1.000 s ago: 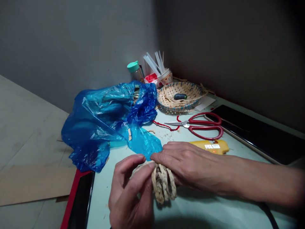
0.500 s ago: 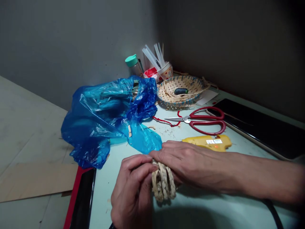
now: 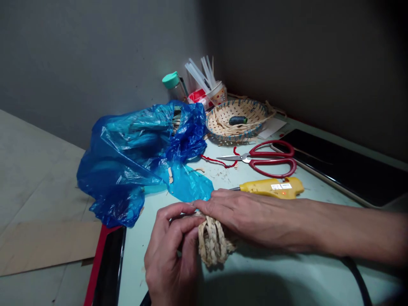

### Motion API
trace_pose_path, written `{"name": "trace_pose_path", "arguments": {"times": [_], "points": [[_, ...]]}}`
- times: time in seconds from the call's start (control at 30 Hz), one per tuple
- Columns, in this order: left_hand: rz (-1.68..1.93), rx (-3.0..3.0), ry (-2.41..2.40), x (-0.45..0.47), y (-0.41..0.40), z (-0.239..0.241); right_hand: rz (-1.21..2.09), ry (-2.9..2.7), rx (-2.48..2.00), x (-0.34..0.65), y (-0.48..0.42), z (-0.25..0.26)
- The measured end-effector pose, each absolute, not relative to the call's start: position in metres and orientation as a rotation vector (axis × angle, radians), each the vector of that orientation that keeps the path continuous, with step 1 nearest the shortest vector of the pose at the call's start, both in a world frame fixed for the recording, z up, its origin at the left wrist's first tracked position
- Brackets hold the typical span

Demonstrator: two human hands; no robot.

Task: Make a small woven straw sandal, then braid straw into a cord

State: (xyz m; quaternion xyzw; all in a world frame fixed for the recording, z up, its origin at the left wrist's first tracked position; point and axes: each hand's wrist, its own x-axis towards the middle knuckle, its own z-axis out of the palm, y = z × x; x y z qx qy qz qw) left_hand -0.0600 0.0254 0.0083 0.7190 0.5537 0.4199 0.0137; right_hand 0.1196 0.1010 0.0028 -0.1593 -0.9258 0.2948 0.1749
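Between my two hands is a small looped piece of braided straw cord (image 3: 213, 244), its pale plaits side by side. My left hand (image 3: 174, 244) pinches its upper left edge between thumb and fingers. My right hand (image 3: 232, 212) lies across the top and right side, fingers closed over it and partly hidden behind. The fingertips of both hands meet at the top of the braid. Just beyond my right wrist lies a yellow glue gun (image 3: 274, 188) with a small lit orange light. Red-handled scissors (image 3: 270, 158) lie behind it.
A crumpled blue plastic bag (image 3: 127, 157) spreads at the left. Behind stand a woven basket (image 3: 219, 131) with a dark thread spool (image 3: 238, 120), a cup of glue sticks (image 3: 218, 93) and a green-lidded jar (image 3: 172, 80). A black flat panel (image 3: 344, 165) lies at right; red yarn (image 3: 219, 162) near the scissors.
The view has shifted slightly, so things sit a little further left. The braided piece has turned a little in my fingers, its loops looking closer together. Both hands keep their hold.
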Motion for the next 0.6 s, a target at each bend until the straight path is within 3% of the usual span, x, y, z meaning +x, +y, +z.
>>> {"name": "trace_pose_path", "arguments": {"times": [0.6], "points": [[1.137, 2.151, 1.793, -0.060, 0.026, 0.005, 0.891, -2.563, -0.572, 0.117, 0.092, -0.005]]}}
